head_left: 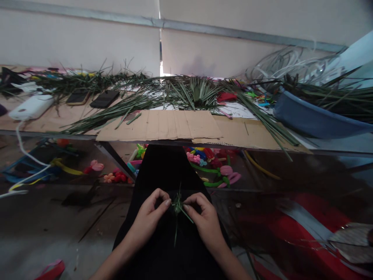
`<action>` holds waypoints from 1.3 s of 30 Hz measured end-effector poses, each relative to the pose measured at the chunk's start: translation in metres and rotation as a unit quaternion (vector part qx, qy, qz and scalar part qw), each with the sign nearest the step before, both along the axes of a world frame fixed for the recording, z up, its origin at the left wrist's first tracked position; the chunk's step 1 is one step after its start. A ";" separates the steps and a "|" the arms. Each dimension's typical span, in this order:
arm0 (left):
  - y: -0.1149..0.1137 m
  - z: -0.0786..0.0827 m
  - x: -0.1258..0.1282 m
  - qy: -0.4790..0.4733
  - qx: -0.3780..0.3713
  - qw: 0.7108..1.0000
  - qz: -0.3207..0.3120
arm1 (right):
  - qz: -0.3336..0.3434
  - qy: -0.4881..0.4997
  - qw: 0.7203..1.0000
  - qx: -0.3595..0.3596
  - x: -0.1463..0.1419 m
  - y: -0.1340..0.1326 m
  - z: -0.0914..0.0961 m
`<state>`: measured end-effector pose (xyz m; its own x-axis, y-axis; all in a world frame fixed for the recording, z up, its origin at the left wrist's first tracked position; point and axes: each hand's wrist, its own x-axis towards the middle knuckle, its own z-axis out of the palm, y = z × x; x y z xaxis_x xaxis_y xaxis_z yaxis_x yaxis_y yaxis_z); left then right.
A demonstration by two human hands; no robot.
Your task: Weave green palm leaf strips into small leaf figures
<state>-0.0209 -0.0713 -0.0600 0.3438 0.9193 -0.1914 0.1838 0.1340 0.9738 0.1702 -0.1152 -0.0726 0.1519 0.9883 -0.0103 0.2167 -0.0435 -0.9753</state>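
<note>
The left hand (153, 208) pinches the left side of a small knot of green leaf (177, 207) between thumb and forefinger. The right hand (204, 214) pinches the knot's right side in the same way, the other fingers curled. The knot is between the two hands, above the lap of the person's black trousers (163, 167); thin strands stick out of it up, down and to the right.

Beyond the knees, a long table (37, 125) runs from left to right. At its near edge, in the middle, lies a flat piece of cardboard (163, 124). Behind the cardboard is a fan of green leaves (198, 91), with a red cloth-like thing (226, 97) just to its right. Long leaf bundles slant toward the near edge on both sides of the fan. Farther left are a black phone (105, 99), a second phone (78, 97) and a white plastic box (32, 107) with a white cable (25, 149) hanging down. At the right end, a blue basin (314, 116) holds more leaves, with clear plastic coils (291, 64) behind it.

Under the table are colourful balloon shapes, among them a pink balloon (226, 170) on the right and a yellow balloon (68, 168) on the left. A pale wall (87, 42) stands at the far side. At the near right, red things on the floor are too blurred to name.
</note>
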 end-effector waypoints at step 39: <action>0.010 0.001 0.009 -0.081 -0.138 0.985 -0.061 | 0.025 0.058 0.996 -0.069 0.009 0.003 0.010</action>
